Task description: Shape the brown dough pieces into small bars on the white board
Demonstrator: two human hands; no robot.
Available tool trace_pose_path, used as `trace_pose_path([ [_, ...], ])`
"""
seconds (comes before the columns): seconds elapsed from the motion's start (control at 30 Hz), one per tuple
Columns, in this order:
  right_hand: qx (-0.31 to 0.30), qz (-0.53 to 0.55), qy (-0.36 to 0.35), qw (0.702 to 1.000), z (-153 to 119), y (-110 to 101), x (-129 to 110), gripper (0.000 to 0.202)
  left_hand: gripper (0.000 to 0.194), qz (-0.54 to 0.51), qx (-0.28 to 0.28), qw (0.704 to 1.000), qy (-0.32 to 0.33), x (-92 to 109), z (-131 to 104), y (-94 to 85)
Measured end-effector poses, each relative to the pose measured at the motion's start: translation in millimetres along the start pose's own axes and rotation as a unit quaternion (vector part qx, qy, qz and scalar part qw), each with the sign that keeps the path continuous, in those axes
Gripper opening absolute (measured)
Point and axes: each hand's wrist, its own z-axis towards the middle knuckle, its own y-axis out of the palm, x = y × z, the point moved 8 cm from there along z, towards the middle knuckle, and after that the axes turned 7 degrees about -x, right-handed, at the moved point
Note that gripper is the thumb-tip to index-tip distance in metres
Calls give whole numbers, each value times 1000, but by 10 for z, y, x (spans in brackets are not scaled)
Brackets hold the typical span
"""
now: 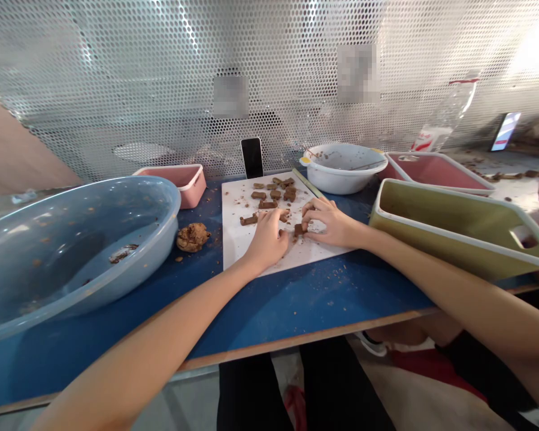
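Note:
Both my hands are over a white board [238,251] strewn with brown crumbs. My right hand [321,221] has its fingers curled around a small dark brown block [299,229], gripping its right side. My left hand [269,237] rests on the board left of that block, fingers bent; part of a brown piece [284,215] shows at its fingertips, and whether they hold it is unclear. A longer brown piece [248,220] lies left of my left hand. Several brown pieces [275,194] sit farther back on the board.
A big blue basin [161,239] and a brown lump [192,237] are at the left. Behind stand a pink container [193,185], a phone [252,158] and a white bowl [341,179]. At the right are a green bin [435,239], a pink bin [449,170] and a bottle [444,120].

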Motion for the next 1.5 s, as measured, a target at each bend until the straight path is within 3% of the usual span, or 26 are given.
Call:
trace_pose_path([
  [0.5, 10, 5, -15, 1000, -25, -32, -17, 17, 51, 8, 0, 1000, 4, 12, -4, -3],
  [0.7, 57, -30, 12, 998, -52, -177, 73, 23, 51, 10, -1, 1000, 3, 2, -2, 6],
  [0.87, 53, -89, 65, 993, -79, -229, 232, 21, 40, 44, -10, 999, 27, 63, -8, 15],
  [1.07, 31, -72, 44, 996, -86, -249, 171, 26, 21, 50, -12, 996, 71, 111, 21, -4],
  [1.5, 12, -26, 60, 998, -19, -18, 236, 43, 15, -81, -38, 996, -16, 3, 178, -68],
])
